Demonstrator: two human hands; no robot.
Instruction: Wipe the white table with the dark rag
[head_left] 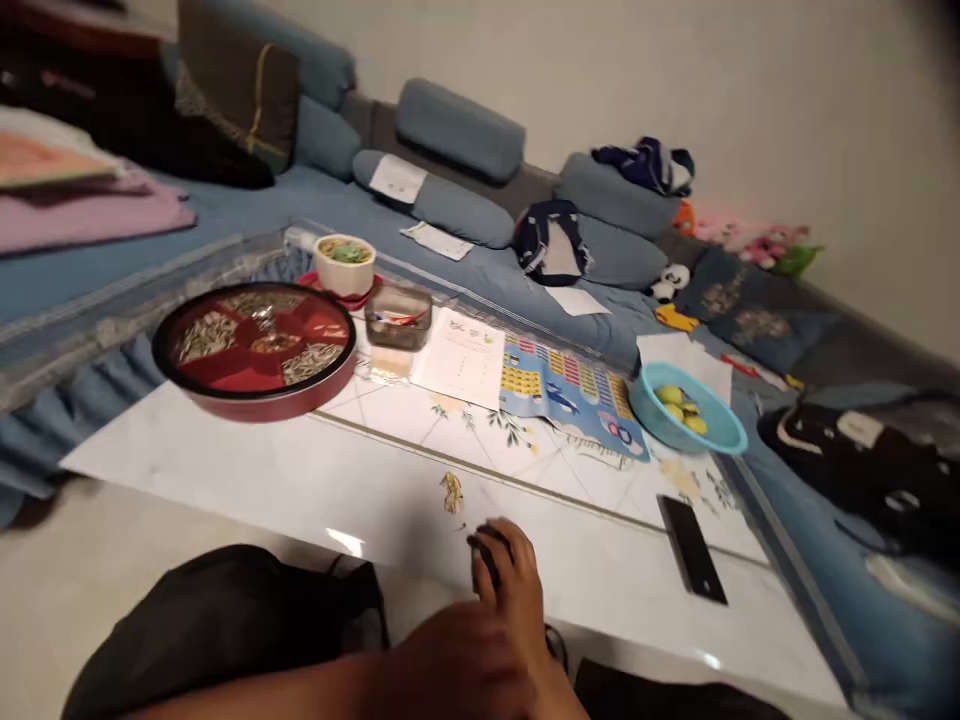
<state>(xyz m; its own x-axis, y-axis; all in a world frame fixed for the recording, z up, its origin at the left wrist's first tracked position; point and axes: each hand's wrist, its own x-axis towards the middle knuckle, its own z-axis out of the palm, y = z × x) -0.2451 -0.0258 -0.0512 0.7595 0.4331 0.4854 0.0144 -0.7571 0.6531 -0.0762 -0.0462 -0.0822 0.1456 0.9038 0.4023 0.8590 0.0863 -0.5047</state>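
My right hand [514, 570] is at the near edge of the white table [247, 470], its fingers curled. A dark spot shows by its fingertips, too unclear to name. My left hand [465, 650] lies across in front of the right wrist, dark and smeared, with its fingers not readable. Just beyond the right fingertips is a small crumpled yellow-brown scrap [452, 493], perhaps peel or shells. Farther left stands a round red snack tray [270, 402] with a dark rim, holding what look like sunflower seeds in several compartments.
A black phone [691, 550] lies on the right. Behind are a blue basin [720, 440] of yellow-green fruit, a blue printed mat [562, 395], a paper sheet [461, 360], a clear box [398, 325] of pens and a white pot [345, 275]. A blue sofa [465, 265] borders the table.
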